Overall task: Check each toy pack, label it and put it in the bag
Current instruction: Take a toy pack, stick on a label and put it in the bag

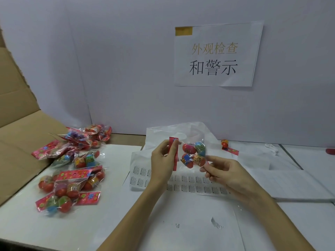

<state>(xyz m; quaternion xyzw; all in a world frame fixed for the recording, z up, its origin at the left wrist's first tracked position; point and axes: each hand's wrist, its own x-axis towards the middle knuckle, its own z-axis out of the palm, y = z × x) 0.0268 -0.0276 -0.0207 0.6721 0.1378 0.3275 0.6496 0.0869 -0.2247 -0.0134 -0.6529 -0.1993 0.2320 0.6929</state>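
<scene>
The left hand (164, 158) is pinching the red header card of a toy pack (193, 154), its fingers (175, 144) curled round the card's upper edge, while the right hand (223, 171) is gripping the clear film at the pack's lower right corner. Held between both hands above the worktop (21, 223), the pack is being stretched flat, likely so the coloured eggs inside can be looked over. Just beneath it a sheet of warning labels (190, 185) is lying within easy reach for the labelling step, which looks not yet done. The white bag (159, 134) is waiting just behind the pack, its mouth facing the person, ready to take it. To the left a pile of packs (72, 165) is sitting near a cardboard box (16, 109), probably still to be checked. A printed sign (215, 55) is hanging on the far wall.
</scene>
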